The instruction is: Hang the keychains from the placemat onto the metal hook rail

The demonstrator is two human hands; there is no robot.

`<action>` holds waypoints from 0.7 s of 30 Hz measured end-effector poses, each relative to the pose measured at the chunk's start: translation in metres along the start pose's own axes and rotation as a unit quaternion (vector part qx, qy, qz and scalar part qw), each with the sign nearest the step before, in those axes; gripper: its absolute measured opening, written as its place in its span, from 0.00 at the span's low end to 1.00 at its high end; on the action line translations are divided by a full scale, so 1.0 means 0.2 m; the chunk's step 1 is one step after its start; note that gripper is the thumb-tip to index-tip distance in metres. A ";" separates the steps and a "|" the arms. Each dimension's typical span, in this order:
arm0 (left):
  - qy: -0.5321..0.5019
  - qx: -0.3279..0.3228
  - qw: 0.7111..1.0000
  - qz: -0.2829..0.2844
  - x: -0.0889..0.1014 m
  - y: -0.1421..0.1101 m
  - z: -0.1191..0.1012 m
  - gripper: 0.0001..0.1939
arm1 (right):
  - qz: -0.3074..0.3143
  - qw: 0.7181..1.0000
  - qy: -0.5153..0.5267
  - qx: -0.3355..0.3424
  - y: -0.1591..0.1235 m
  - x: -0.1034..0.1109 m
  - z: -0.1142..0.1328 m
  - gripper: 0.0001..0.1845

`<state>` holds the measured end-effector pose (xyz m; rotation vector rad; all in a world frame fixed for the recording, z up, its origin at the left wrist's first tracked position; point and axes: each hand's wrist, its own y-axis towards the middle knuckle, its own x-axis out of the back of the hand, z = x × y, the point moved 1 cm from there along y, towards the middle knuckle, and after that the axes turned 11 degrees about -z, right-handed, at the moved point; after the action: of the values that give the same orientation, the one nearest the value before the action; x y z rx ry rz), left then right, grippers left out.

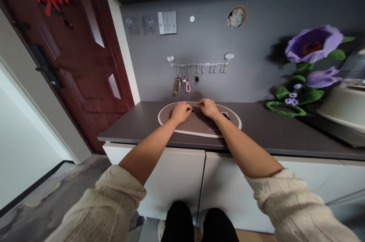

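Black trousers (176,223) show at the lower edge of the view, and cream cable-knit sleeves (122,200) cover both upper forearms. Below the bench, two white cabinet doors (171,181) meet at a central seam.

The dark grey bench (128,128) carries an oval brown mat with a cream border (196,132), set near the bench's middle and back from its front edge. Both hands rest over the mat's centre, close together but not touching. The left hand (181,113) is clenched, its fingertips pinching a small dark item (191,109) at the mat's middle. The right hand (209,108) has its fingertips drawn together just beside that item; whether they grasp anything is too small to tell. A black-and-white ring-shaped item (225,115) lies on the mat, right of the right hand.

On the wall behind the bench's back edge, a metal hook rail (199,64) holds key bunches (178,84). A dark red door (85,44) stands beyond the bench's left end. A pale round appliance (342,103) sits at the right end, below purple flower decals (313,46).
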<state>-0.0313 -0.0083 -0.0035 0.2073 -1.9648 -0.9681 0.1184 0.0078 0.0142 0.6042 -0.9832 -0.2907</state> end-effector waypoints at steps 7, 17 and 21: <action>-0.121 0.103 0.986 -0.050 0.00 0.01 0.01 0.07 | 0.005 0.999 0.034 0.023 0.00 0.01 0.02 0.11; -0.364 0.238 0.895 -0.097 -0.03 0.02 0.04 0.07 | 0.019 0.994 0.092 0.046 -0.02 0.03 0.06 0.08; -0.409 0.268 0.867 -0.099 -0.02 0.02 0.04 0.08 | 0.014 0.992 0.120 0.044 -0.02 0.04 0.06 0.08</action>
<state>-0.0343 0.0001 -0.0064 0.3525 -3.0422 -0.6447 0.1119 -0.0037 0.0221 0.6886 -0.7750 -0.1450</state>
